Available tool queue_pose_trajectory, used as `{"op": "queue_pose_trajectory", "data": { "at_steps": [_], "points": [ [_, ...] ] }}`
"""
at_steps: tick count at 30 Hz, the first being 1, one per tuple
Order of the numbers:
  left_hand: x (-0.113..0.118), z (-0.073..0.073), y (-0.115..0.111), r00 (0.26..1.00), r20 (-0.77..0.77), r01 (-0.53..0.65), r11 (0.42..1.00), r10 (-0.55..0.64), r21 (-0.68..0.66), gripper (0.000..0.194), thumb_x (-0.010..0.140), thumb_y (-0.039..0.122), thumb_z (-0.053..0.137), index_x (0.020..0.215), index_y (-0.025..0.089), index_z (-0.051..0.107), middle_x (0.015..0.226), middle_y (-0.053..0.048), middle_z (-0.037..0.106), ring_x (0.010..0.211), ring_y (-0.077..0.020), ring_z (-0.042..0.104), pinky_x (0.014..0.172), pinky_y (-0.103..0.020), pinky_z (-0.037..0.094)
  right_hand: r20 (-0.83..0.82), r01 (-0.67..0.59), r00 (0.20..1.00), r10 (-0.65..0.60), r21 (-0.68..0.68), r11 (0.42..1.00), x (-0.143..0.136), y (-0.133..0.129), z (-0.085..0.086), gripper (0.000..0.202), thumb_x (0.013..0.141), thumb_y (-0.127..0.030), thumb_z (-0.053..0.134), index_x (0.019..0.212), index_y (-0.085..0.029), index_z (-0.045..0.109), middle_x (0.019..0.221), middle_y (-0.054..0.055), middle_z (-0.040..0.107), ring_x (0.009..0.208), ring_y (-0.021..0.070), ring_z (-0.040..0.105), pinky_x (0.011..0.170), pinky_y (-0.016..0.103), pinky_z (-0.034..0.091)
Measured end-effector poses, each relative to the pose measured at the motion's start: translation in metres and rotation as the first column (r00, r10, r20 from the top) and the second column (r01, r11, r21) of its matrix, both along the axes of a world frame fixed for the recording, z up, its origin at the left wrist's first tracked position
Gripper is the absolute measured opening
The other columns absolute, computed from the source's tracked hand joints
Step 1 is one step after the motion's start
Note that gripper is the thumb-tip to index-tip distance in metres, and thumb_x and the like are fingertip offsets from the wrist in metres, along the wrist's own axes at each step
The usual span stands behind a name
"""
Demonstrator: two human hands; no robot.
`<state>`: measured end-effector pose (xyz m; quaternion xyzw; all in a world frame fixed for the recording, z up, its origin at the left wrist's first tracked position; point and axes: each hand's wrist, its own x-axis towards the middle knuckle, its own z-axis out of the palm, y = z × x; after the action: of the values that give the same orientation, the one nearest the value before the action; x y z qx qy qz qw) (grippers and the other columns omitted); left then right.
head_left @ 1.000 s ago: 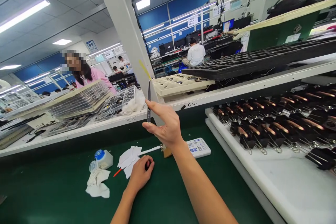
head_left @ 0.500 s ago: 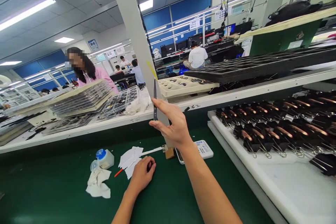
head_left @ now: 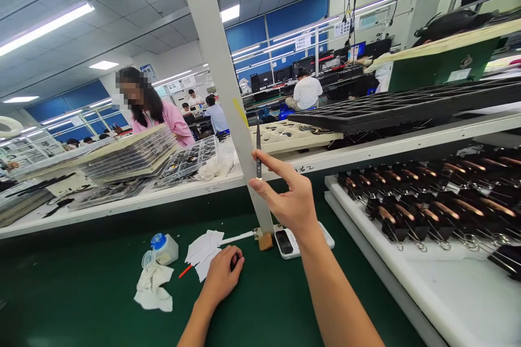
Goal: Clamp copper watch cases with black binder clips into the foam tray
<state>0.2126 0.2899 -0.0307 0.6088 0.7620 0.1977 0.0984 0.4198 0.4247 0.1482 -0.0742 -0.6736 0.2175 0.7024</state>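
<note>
My right hand (head_left: 291, 195) is raised in front of the shelf edge, pinching dark tweezers (head_left: 258, 146) between thumb and fingers. The tweezers point upward, and their tip is beside the white post. Low on the green bench rests my left hand (head_left: 223, 271), its fingers curled in; a dark spot shows between thumb and fingers, but what it is I cannot make out. Near its fingertips lie white paper sheets (head_left: 203, 249) and a thin red stick (head_left: 185, 271). Farther left, a white bottle with a blue cap (head_left: 159, 241) stands behind a crumpled white cloth (head_left: 152, 290).
A white post (head_left: 228, 65) rises from the bench by a small brown block (head_left: 265, 242) and a white device with a dark display (head_left: 287, 243). At right, a white board (head_left: 451, 293) carries rows of black binder clips (head_left: 431, 211). Trays fill the shelf (head_left: 195, 190); people sit beyond.
My right hand has shifted right with the tweezers, which now stand at the post's right side. My left hand stays at about the same place on the bench. The view has moved slightly.
</note>
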Motion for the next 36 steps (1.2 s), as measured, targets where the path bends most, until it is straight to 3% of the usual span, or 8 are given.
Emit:
{"op": "queue_pose_trajectory", "data": {
  "at_steps": [4,11,17,27,36],
  "points": [
    [0.001,0.001,0.0,1.0,-0.001,0.005,1.0,-0.005,0.005,0.021,0.099,0.034,0.045,0.096,0.022,0.061,0.084,-0.002,0.059,0.079,-0.0194,0.055,0.073,-0.032,0.038,-0.014,-0.035,0.999,0.036,0.062,0.997,0.002,-0.012,0.007,0.034,0.093,-0.034,0.076,0.125,-0.025,0.074,0.117,0.007,0.078,0.1,0.0251,0.075,0.087,0.037,0.06],
    [0.002,0.004,0.0,1.0,-0.015,-0.001,1.0,0.001,-0.007,0.021,0.099,0.034,0.044,0.093,0.022,0.061,0.084,-0.002,0.058,0.078,-0.0193,0.055,0.072,-0.032,0.038,0.023,-0.039,0.999,0.037,0.067,0.997,-0.001,-0.013,0.005,0.031,0.093,-0.036,0.075,0.122,-0.025,0.076,0.115,0.006,0.078,0.097,0.0254,0.076,0.083,0.037,0.062],
    [0.003,0.004,-0.001,1.0,-0.008,0.0,1.0,0.0,0.006,0.021,0.099,0.034,0.045,0.093,0.022,0.061,0.084,-0.002,0.059,0.078,-0.0192,0.055,0.072,-0.031,0.038,-0.01,0.033,0.999,-0.032,0.138,0.99,-0.008,-0.011,0.002,0.033,0.093,-0.036,0.078,0.124,-0.025,0.075,0.112,0.006,0.079,0.09,0.0236,0.077,0.079,0.034,0.062],
    [0.004,0.006,-0.001,1.0,-0.017,-0.015,1.0,0.015,-0.019,0.02,0.099,0.034,0.045,0.095,0.023,0.062,0.085,-0.002,0.06,0.08,-0.0199,0.056,0.073,-0.031,0.038,0.004,0.036,0.999,-0.037,0.131,0.991,-0.014,-0.011,0.0,0.036,0.094,-0.034,0.077,0.129,-0.028,0.073,0.121,0.007,0.076,0.112,0.0282,0.074,0.09,0.036,0.065],
    [0.004,0.007,-0.002,1.0,-0.005,-0.018,0.999,0.018,-0.027,0.017,0.098,0.032,0.047,0.096,0.023,0.062,0.086,-0.002,0.06,0.08,-0.0201,0.056,0.073,-0.032,0.036,0.033,-0.03,0.999,0.027,0.077,0.997,-0.016,-0.011,-0.002,0.039,0.094,-0.033,0.077,0.132,-0.028,0.071,0.128,0.006,0.073,0.103,0.0256,0.077,0.092,0.036,0.065]
  ]
}}
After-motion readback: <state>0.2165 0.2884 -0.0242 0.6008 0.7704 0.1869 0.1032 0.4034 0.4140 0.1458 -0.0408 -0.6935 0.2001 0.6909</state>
